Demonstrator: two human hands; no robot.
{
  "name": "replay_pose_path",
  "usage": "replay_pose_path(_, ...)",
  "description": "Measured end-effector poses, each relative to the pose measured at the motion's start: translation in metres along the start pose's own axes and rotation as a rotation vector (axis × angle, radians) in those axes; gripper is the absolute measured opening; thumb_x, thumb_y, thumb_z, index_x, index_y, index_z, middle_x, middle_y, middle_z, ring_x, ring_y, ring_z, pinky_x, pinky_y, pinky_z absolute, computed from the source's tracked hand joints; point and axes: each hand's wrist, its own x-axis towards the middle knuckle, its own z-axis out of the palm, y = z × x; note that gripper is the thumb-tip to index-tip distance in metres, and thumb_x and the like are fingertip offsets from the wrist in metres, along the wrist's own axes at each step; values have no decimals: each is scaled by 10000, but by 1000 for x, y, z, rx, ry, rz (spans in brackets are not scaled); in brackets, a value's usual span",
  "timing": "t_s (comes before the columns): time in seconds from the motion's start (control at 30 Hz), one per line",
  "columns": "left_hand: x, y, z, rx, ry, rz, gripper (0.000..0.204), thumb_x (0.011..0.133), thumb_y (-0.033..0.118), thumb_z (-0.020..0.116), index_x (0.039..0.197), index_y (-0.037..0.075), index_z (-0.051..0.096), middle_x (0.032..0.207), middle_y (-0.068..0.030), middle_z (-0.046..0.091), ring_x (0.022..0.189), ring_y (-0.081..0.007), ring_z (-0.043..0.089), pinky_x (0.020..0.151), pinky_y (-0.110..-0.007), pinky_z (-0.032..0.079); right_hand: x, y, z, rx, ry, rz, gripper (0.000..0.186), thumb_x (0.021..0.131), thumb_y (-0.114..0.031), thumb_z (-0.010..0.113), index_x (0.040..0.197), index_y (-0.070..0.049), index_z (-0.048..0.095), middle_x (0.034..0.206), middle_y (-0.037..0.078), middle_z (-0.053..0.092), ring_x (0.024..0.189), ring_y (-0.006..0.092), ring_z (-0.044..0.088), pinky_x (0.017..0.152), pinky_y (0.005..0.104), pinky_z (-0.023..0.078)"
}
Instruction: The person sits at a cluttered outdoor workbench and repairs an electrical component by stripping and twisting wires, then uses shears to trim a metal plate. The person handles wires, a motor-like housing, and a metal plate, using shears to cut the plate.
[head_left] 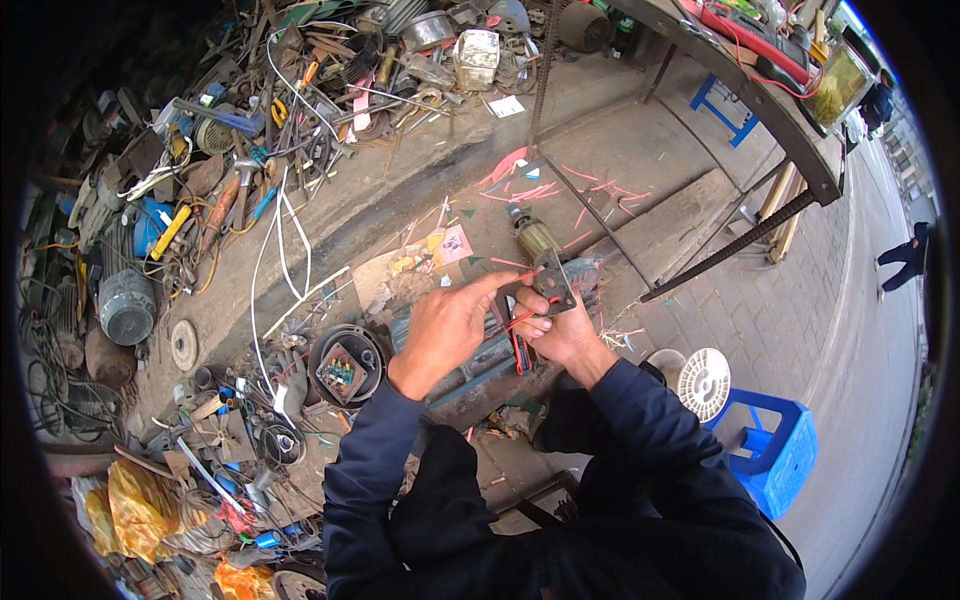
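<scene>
In my right hand [563,327] is a dark, flat part with holes [556,284], gripped between thumb and fingers. A thin red wire [519,320] runs by the fingers of that hand. From the left, my left hand [447,328] reaches across with its index finger stretched to the part's edge. Its fingertips come together at a bit of red wire [526,274]; the other fingers are curled and partly hidden. Just beyond the part lies a yellowish cylinder with a metal shaft end [536,238]. A red-and-black handled tool [521,352] lies below my hands.
Piled scrap, motors [126,307] and tools cover the left and far side. A round pan [347,366] holds small parts. At right stand a blue stool [775,455], a white slotted disc [704,384] and a metal-framed table [745,80]. Pink wire scraps [600,183] litter the floor.
</scene>
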Motion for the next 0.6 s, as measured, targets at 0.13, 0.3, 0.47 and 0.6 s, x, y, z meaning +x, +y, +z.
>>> replay_pose_path(0.13, 3, -1, -1, 0, 34, -1, 375, 974, 9, 576, 1272, 184, 721, 855, -216, 684, 746, -406, 685, 665, -446, 541, 1, -1, -3, -45, -73, 3, 314, 1067, -397, 451, 1052, -135, 623, 673, -54, 491, 494, 78, 370, 495, 247, 315)
replay_pose_path(0.3, 2, -1, -3, -21, 41, 3, 367, 970, 12, 583, 1266, 178, 724, 862, -213, 689, 738, -407, 678, 663, -442, 537, 2, -1, -3, -55, -77, 0, 318, 1064, -405, 459, 1060, -130, 619, 673, -53, 491, 489, 79, 360, 489, 249, 312)
replay_pose_path(0.47, 2, -3, -1, -24, 53, 20, 352, 975, 22, 588, 1258, 179, 726, 840, -212, 679, 710, -399, 666, 652, -434, 528, 1, -1, 0, -60, -56, -13, 295, 1068, -365, 455, 1066, -119, 618, 677, -43, 489, 484, 83, 353, 486, 251, 311)
replay_pose_path(0.6, 4, -3, 2, -36, 70, 25, 329, 985, 39, 598, 1251, 184, 728, 786, -216, 644, 656, -382, 632, 631, -424, 514, -1, -1, 4, -112, -37, -40, 282, 1075, -332, 446, 1074, -109, 619, 678, -26, 485, 479, 89, 351, 479, 255, 311)
